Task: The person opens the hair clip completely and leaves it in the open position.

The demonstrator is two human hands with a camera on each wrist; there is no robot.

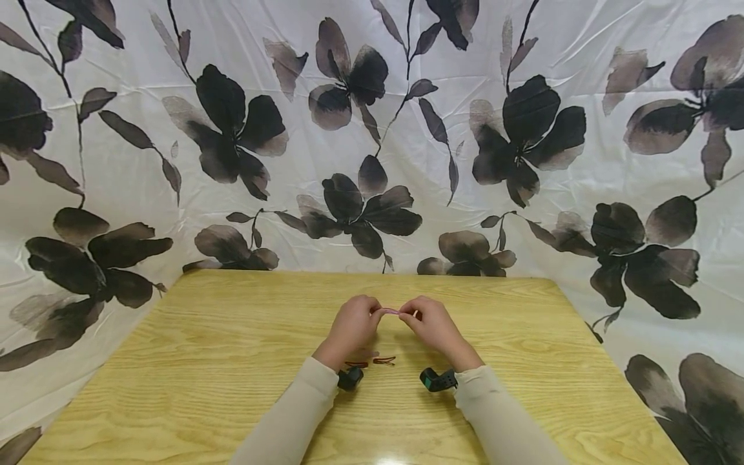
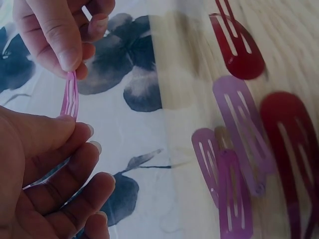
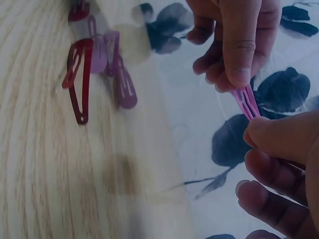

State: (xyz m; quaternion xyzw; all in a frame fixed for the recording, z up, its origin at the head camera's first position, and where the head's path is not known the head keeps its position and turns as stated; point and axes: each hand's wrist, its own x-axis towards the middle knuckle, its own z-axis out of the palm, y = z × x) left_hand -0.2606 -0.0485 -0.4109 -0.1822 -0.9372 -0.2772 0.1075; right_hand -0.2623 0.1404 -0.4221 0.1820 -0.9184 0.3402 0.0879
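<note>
A pink snap hair clip (image 1: pixel 391 311) is stretched between both hands above the wooden table, its slotted arms showing in the wrist views. My left hand (image 1: pixel 354 323) pinches one end between thumb and index finger, the other fingers loosely bent. At the opposite end, my right hand (image 1: pixel 433 326) has the clip pinched between thumb and fingers. Below the hands lie loose clips: a red snap clip (image 2: pixel 286 129), another red clip (image 2: pixel 239 55), a lilac clip (image 2: pixel 241 109) and pinkish-purple clips (image 2: pixel 237 204). Fingertips hide both ends of the held clip.
The loose clips lie close together on the yellow wood-grain table (image 1: pixel 232 361), near my left wrist. Dark wrist cameras (image 1: pixel 438 380) sit at both cuffs. A white cloth (image 1: pixel 430 161) printed with dark flowers hangs behind the table's far edge and along its sides.
</note>
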